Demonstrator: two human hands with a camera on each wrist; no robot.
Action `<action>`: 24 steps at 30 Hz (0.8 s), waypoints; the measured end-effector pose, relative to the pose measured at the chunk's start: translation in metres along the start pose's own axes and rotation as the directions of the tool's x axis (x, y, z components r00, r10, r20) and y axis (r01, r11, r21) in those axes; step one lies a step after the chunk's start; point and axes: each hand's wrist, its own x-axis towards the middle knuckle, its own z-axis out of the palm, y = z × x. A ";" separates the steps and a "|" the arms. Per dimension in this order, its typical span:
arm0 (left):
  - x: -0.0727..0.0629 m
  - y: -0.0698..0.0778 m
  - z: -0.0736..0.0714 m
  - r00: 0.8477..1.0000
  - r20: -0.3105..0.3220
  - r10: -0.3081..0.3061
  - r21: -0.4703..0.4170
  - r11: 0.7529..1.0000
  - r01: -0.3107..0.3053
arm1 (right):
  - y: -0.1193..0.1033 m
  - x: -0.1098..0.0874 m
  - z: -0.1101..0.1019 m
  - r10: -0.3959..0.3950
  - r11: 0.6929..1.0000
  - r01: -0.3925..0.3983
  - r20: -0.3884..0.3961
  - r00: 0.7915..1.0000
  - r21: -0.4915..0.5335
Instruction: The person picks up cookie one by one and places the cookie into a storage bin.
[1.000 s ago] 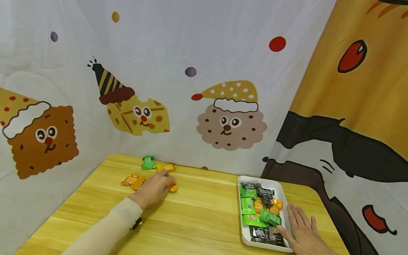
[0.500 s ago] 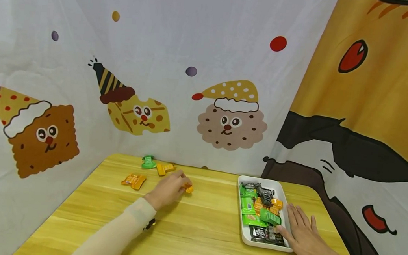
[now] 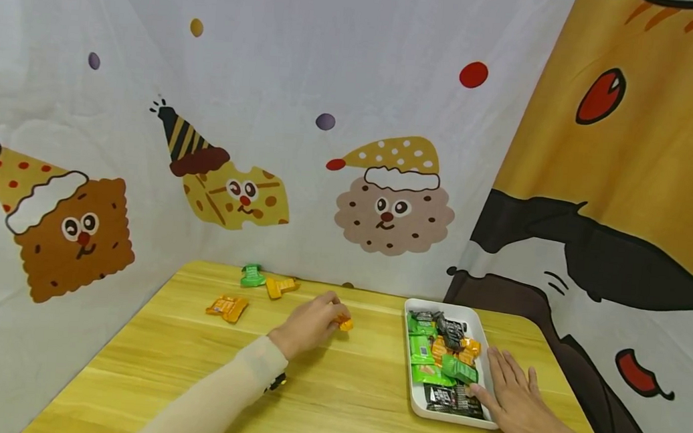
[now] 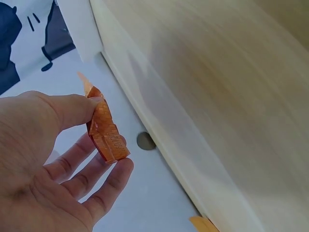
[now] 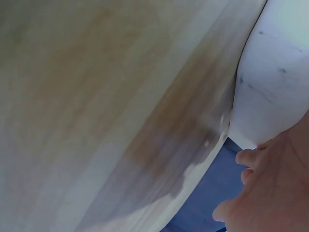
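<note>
Between thumb and fingers my left hand point(image 3: 310, 325) pinches an orange-wrapped candy point(image 4: 105, 128), held over the middle of the table in the head view. My right hand point(image 3: 517, 403) lies with straight fingers along the right side of a white tray point(image 3: 407, 355), its thumb over the rim. Inside the tray are green packets point(image 3: 420, 349), black packets point(image 3: 450, 331) and orange ones point(image 3: 468, 351). The right wrist view shows part of that hand beside the tray's white outer wall point(image 5: 270, 72).
At the table's far left lie a green-wrapped candy point(image 3: 252, 276), an orange candy point(image 3: 281, 287) and another orange candy point(image 3: 227, 307). A printed cloth point(image 3: 308, 73) hangs behind the wooden table point(image 3: 335, 383).
My left hand has carried the orange candy to the right, away from the other candies and toward the tray. The right hand and the tray have stayed put.
</note>
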 end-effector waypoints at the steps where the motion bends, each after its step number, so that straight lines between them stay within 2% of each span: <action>1: 0.002 0.003 0.000 1.000 -0.001 0.005 0.001 1.000 -0.005 | 0.000 0.000 0.000 0.003 1.000 -0.003 0.002 1.000 0.004; 12: 0.019 0.031 0.010 0.998 0.003 0.060 0.016 0.998 -0.060 | 0.000 0.000 0.001 0.005 1.000 -0.005 0.012 1.000 0.022; 24: 0.035 0.055 0.014 0.997 0.029 0.068 0.024 0.997 -0.069 | 0.000 -0.001 -0.003 -0.007 0.999 0.006 0.019 1.000 0.037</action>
